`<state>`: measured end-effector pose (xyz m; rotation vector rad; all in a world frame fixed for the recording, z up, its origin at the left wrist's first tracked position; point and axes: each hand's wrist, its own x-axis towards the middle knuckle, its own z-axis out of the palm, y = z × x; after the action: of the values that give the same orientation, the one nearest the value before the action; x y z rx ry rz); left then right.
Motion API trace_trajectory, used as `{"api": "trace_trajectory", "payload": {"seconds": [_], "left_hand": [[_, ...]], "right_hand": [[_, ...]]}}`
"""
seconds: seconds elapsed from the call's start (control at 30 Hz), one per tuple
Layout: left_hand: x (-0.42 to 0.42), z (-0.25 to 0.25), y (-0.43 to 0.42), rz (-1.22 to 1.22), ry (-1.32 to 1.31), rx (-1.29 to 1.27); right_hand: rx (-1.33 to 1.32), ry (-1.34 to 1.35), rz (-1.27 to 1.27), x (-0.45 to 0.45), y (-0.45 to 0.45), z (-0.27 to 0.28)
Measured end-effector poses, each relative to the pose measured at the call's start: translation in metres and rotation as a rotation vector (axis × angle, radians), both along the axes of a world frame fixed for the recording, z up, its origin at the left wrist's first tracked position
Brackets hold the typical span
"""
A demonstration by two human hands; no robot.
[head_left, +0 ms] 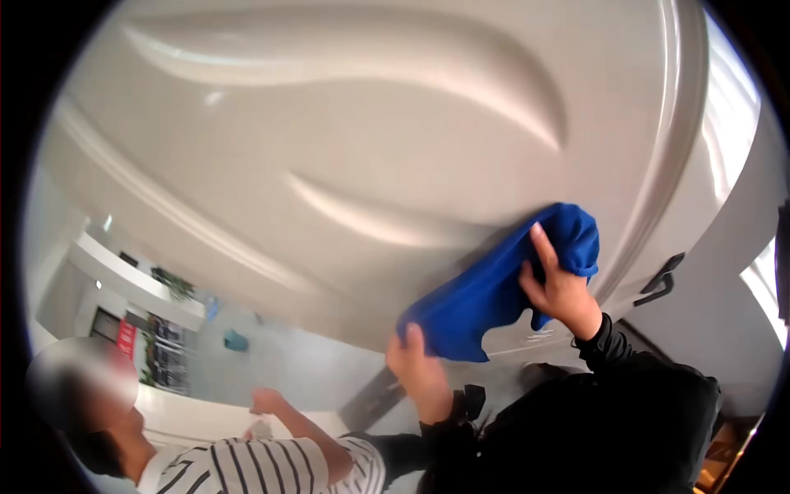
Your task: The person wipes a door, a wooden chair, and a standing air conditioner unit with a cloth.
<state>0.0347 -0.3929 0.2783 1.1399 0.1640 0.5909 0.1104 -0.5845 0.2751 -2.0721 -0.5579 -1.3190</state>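
Note:
A blue cloth lies stretched diagonally along the lower part of a large, glossy beige moulded panel. My right hand holds the bunched upper end of the cloth against the panel, its thumb and a finger showing on top. At the cloth's lower left corner, my left hand pinches the fabric; it is slightly blurred, and its other fingers are partly hidden. Curved raised ridges run across the panel above the cloth.
Another person in a striped shirt is at the lower left, one bent arm raised. A black handle sits right of my right hand. Farther off, a teal bucket stands on the grey floor, near plants and a white counter.

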Motion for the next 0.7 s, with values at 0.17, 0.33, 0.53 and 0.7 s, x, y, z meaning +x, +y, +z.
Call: {"api": "trace_trajectory", "payload": {"seconds": [0.17, 0.33, 0.53, 0.7], "left_hand": [[0.051, -0.019, 0.008, -0.066, -0.032, 0.039], [0.067, -0.07, 0.092, -0.111, -0.001, 0.087], [0.052, -0.063, 0.177, 0.027, -0.666, 0.292], [0.011, 0.023, 0.244, 0.252, -0.629, 0.584]], "right_hand": [[-0.03, -0.051, -0.052, 0.043, 0.002, -0.006], [0.03, 0.059, 0.003, 0.044, 0.085, -0.065], [-0.093, 0.055, 0.093, 0.003, 0.159, -0.002], [-0.116, 0.034, 0.339, -0.018, 0.249, 0.099]]}}
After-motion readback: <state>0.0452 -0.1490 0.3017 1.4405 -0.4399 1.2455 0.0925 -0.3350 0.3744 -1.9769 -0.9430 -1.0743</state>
